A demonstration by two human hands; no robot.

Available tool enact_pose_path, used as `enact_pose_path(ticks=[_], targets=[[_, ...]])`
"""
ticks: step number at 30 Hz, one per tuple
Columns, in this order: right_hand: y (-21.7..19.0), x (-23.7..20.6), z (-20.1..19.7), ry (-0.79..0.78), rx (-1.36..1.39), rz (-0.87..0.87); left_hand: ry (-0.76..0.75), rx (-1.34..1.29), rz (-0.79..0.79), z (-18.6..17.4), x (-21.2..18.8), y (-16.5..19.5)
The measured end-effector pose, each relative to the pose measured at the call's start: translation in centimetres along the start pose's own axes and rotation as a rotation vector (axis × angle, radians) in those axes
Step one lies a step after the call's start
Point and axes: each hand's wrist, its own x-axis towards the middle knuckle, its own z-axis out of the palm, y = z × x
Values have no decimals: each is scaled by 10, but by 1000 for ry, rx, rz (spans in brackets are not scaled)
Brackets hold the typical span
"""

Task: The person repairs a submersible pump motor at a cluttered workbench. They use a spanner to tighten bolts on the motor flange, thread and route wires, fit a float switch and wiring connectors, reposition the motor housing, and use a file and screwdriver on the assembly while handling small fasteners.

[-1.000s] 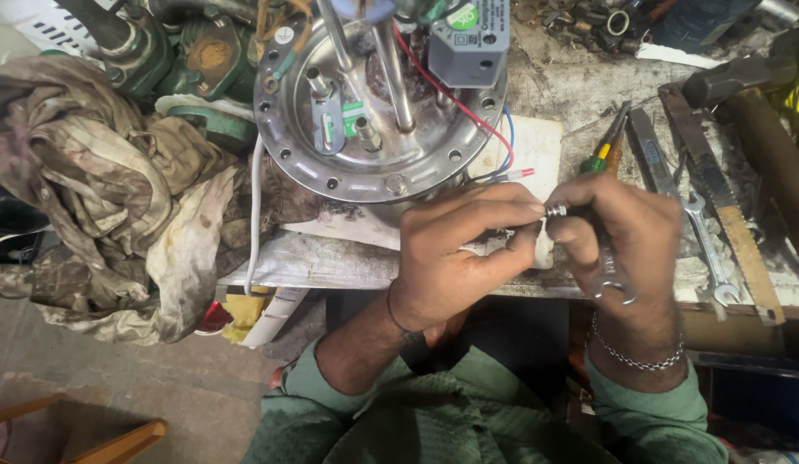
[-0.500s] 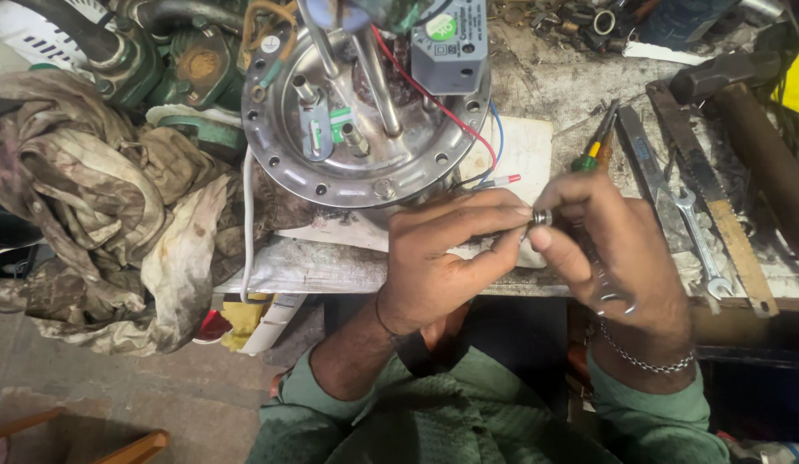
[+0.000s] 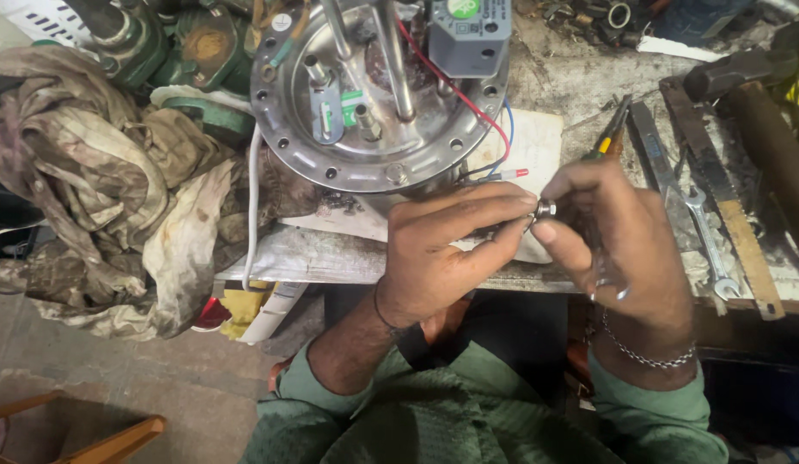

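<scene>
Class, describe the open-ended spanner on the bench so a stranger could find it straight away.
Start at the round metal flange plate at the top, then move right past the hands. The spanner lies on the bench's right side between two long flat bars. Unlike them, it is slim, silvery and forked at both ends.

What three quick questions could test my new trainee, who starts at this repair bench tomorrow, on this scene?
1. True or false: both hands pinch one small metal fitting.
2. What lies right of the right hand: A) spanner, B) drill?
3. What colour is the box on the round metal flange plate?

Key: 1 true, the left hand meets it there. 2 A. 3 grey.
</scene>
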Motion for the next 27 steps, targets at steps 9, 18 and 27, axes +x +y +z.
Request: enact_pose_path(ticks=[9, 18, 27], targets=[[0, 1, -1, -9, -63, 12, 2, -14, -32, -2, -2, -2], [-2, 4, -3, -37, -191, -17, 11, -42, -41, 1, -6, -5], [6, 6, -7, -81, -298, 5, 28, 16, -7, -1, -9, -4]])
